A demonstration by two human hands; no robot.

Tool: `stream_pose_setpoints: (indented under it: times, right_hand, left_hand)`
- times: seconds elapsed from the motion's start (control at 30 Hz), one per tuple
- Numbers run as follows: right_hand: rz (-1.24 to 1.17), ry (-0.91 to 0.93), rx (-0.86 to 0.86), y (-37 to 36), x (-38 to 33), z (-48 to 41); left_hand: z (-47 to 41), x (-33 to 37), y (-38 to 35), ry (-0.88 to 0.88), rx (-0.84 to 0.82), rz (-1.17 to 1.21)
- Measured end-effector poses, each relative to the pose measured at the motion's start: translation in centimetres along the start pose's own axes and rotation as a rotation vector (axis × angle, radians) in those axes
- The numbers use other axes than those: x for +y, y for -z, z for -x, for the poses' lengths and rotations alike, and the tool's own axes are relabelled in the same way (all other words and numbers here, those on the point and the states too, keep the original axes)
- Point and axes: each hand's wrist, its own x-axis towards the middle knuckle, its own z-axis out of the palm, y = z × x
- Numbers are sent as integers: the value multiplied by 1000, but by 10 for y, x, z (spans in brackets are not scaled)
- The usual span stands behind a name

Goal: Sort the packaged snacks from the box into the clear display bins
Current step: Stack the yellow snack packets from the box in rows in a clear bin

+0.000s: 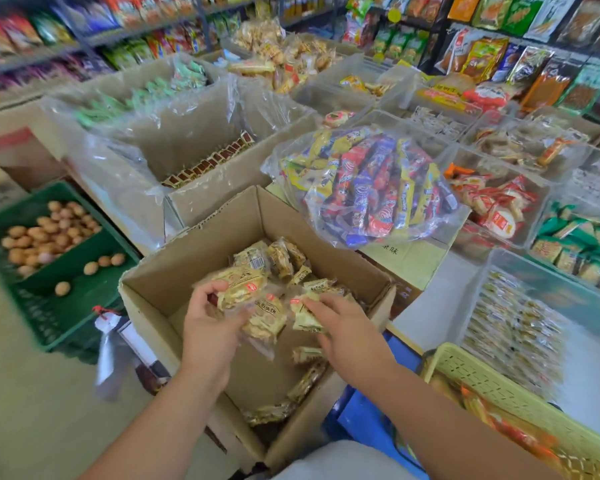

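Snack packs (284, 261) lie in a heap inside the brown box (194, 258), low in the middle of the view. The left hand (208, 323) curls its fingers round a bunch of them, likely to carry many in one go. The right hand (343, 323) bends its fingers to pinch one more. A clear bin (548, 285) waits at 3 o'clock, half full of small packs.
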Motion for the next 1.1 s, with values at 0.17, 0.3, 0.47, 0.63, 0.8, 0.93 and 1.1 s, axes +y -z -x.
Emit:
stream_pose_setpoints:
  times: [0.17, 0.3, 0.47, 0.63, 0.8, 0.93, 1.1]
  right_hand:
    - [319, 44, -214, 3, 7, -7]
    - [28, 37, -58, 17, 13, 3]
    - [-420, 87, 160, 72, 34, 42]
    - [-453, 163, 253, 109, 72, 85]
    - [-453, 1, 455, 123, 138, 122]
    - [-529, -141, 532, 128, 202, 152]
    - [-420, -473, 548, 124, 308, 171]
  left_hand:
    - [16, 12, 1, -122, -64, -65]
    - [30, 23, -17, -124, -161, -66]
    - [48, 35, -62, -126, -322, -50]
    - [79, 38, -136, -216, -573, -282]
    - [109, 20, -219, -265, -820, -389]
    - [118, -11, -275, -201, -958, -497]
    - [110, -56, -323, 162, -792, -360]
